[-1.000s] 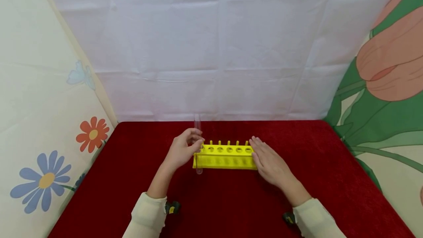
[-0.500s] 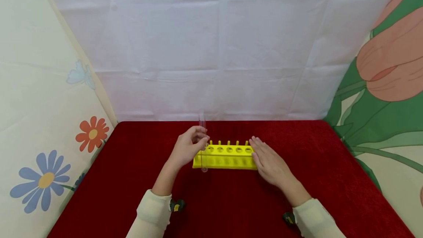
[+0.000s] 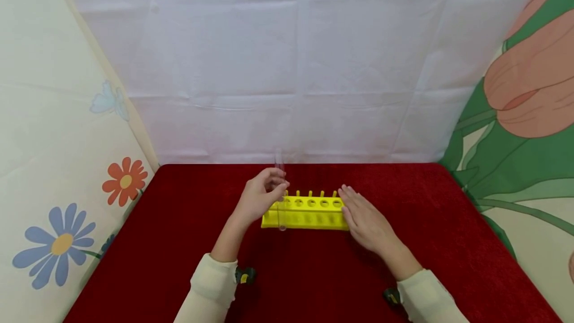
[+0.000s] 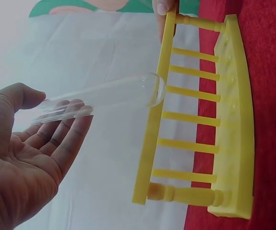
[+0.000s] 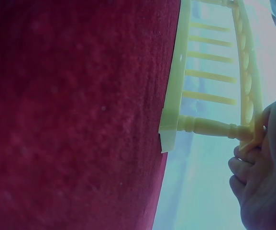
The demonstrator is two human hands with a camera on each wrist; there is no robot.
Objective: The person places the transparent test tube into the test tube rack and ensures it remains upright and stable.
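A clear glass test tube (image 4: 118, 93), rounded end down, is pinched between thumb and fingers of my left hand (image 3: 257, 198). In the left wrist view its rounded end overlaps the top bar of a yellow test tube rack (image 4: 238, 143). From the head, the tube stands nearly upright over the rack's left end, its lower part in front of the rack (image 3: 314, 221). My right hand (image 3: 368, 224) holds the rack's right end. In the right wrist view, that hand's thumb and fingers (image 5: 243, 170) lie about the corner of the top plate.
The rack stands on a table with a red cloth (image 3: 314, 273), its row of round holes facing up and short pegs along the back. A white sheet (image 3: 287, 64) hangs behind. Dark wrist devices (image 3: 245, 275) sit by both cuffs.
My left hand has shifted right and slightly away with the test tube, from the rack's left edge to farther along its left part. The right hand and the rack stay put.
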